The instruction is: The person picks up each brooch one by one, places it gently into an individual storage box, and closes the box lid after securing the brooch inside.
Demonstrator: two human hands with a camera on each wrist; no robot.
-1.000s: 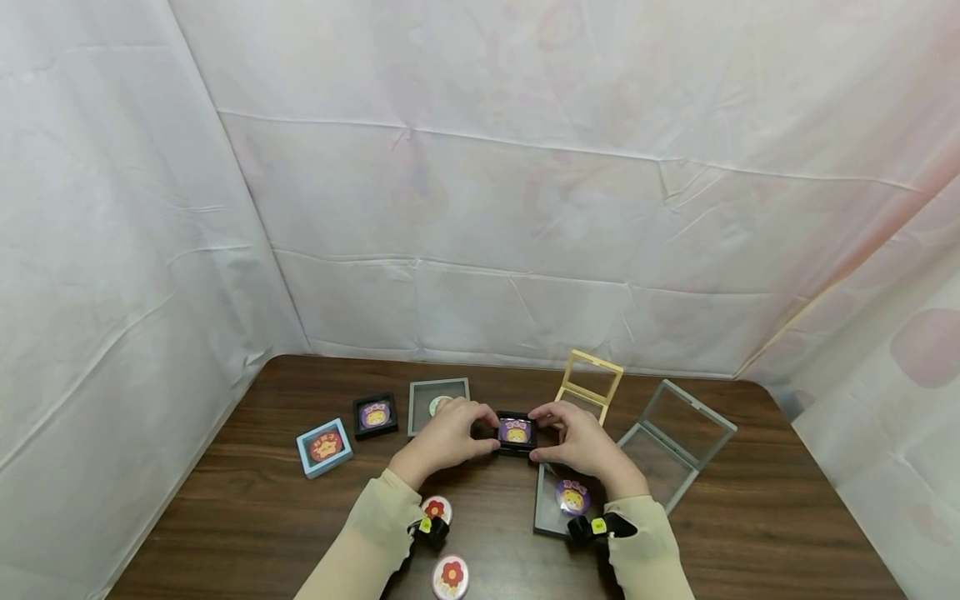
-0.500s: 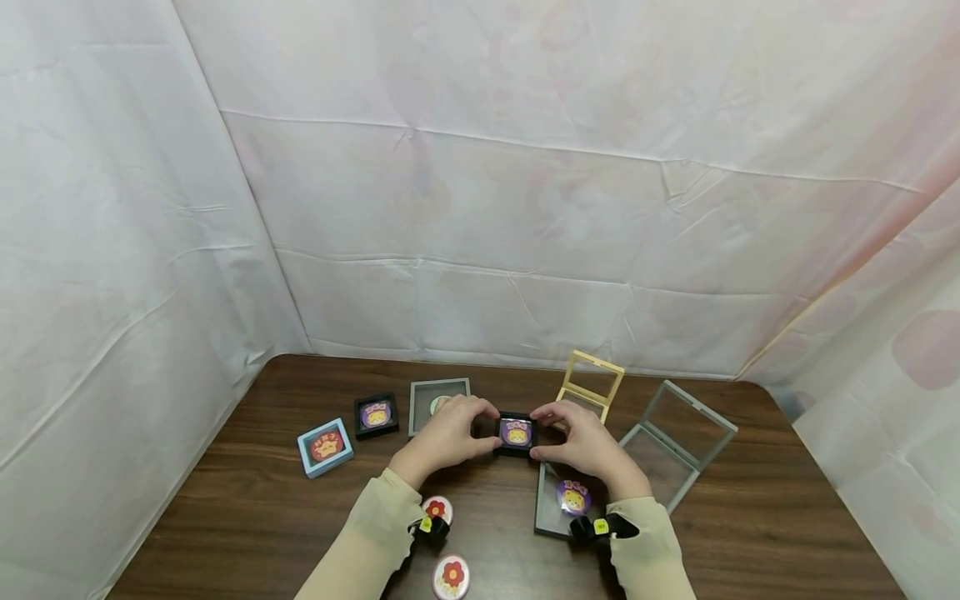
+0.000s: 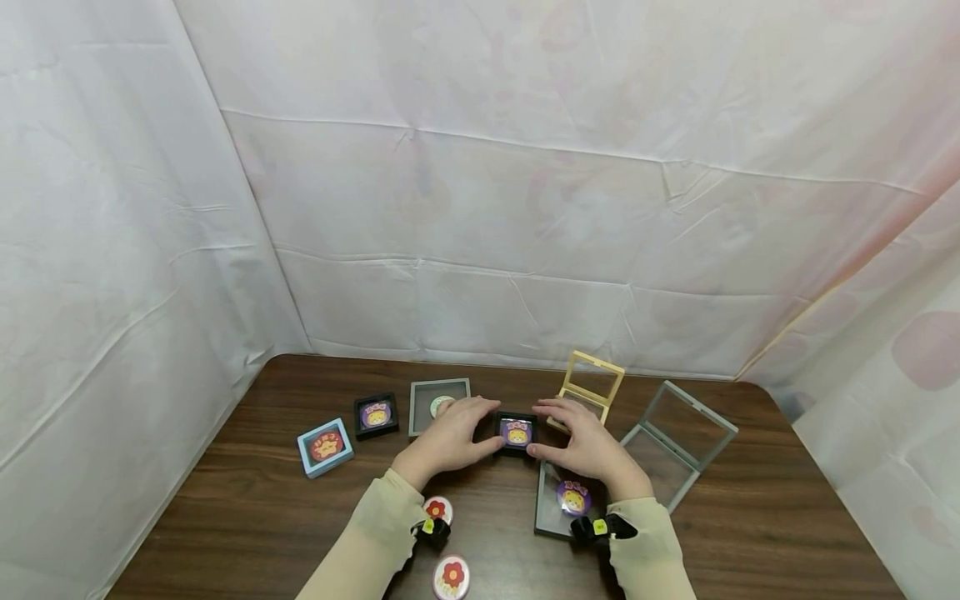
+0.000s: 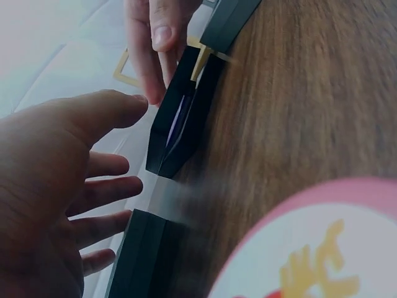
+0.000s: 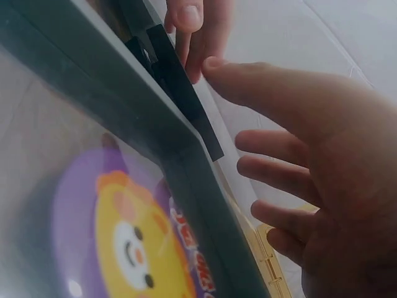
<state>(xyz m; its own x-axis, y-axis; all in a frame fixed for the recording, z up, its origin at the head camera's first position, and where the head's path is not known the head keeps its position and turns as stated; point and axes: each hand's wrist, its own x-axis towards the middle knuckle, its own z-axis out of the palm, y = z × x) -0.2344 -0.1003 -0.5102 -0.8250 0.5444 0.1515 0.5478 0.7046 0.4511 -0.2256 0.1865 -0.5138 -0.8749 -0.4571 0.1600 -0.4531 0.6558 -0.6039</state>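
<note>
A small black display box (image 3: pixel 517 415) lies on the table between both hands, holding a purple badge (image 3: pixel 517 433) with a yellow bear. My left hand (image 3: pixel 453 433) is at the box's left side, its fingers loosely bent and spread, thumb tip close to the edge. On the other side my right hand (image 3: pixel 585 442) is held likewise, its thumb near the front right corner. Neither hand grips the box; both wrist views show the fingers relaxed beside it. Under the right wrist lies a grey box (image 3: pixel 547 508) with another purple bear badge (image 3: pixel 573 497), partly hidden.
To the left are a blue box (image 3: pixel 325 447), a second black box (image 3: pixel 376 416) and a grey box (image 3: pixel 438 387) partly behind the left hand. An open yellow box (image 3: pixel 594 383) and an open grey one (image 3: pixel 690 433) stand right. Two flower badges (image 3: pixel 451 577) lie in front.
The fingers of both hands have loosened and moved slightly away from the black box, which they held at its sides before. The box stays in about the same place.
</note>
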